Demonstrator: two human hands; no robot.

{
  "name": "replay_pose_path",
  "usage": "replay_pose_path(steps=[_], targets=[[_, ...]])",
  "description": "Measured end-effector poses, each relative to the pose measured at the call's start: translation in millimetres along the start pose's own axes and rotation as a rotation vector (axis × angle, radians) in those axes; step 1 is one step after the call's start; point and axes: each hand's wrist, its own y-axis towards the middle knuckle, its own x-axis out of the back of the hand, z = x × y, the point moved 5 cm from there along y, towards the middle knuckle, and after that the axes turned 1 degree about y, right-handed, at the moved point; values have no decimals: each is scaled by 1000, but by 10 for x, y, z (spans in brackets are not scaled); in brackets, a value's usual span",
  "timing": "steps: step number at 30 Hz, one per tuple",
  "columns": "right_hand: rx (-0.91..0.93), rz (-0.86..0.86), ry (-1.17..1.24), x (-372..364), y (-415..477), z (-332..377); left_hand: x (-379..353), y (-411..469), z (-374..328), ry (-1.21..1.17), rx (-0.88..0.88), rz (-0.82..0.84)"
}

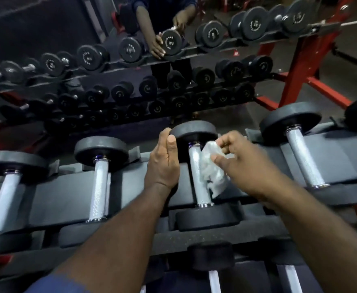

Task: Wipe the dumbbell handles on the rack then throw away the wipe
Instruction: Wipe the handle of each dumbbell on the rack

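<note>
Mid-wipe on the third knurled chrome dumbbell handle, cradled along the top edge of the dark grey padded rack. Left hand wrapped round the black rubber head, steadying. Right hand pinching the crumpled white wipe against the handle. Wipe likely limp, light, easily torn; best bunched between fingertips. Dumbbell probably heavy, unlikely to roll.

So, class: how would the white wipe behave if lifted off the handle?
The wipe looks crumpled and thin, so probably floppy and very light. Pinched in the right hand against the handle, it seems to drape, not hold shape.
</note>
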Motion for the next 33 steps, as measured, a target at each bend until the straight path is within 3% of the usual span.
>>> replay_pose_path(steps=[2,6,11,17,24,33], targets=[[-6,14,204,15,-12,-96,24,-32,-64,1,4,-10],[-98,49,466,165,-109,-159,70,-95,-210,6,81,120],[-144,147,627,331,-335,-78,201,-285,-589,104,157,113],[-268,236,839,576,-595,3,301,-637,-1168,55,186,7],[-334,261,1102,762,-1050,112,400,-968,-1573,-32,212,54],[-298,91,875,902,-1534,245,618,-1207,-1746,-198,152,122]])
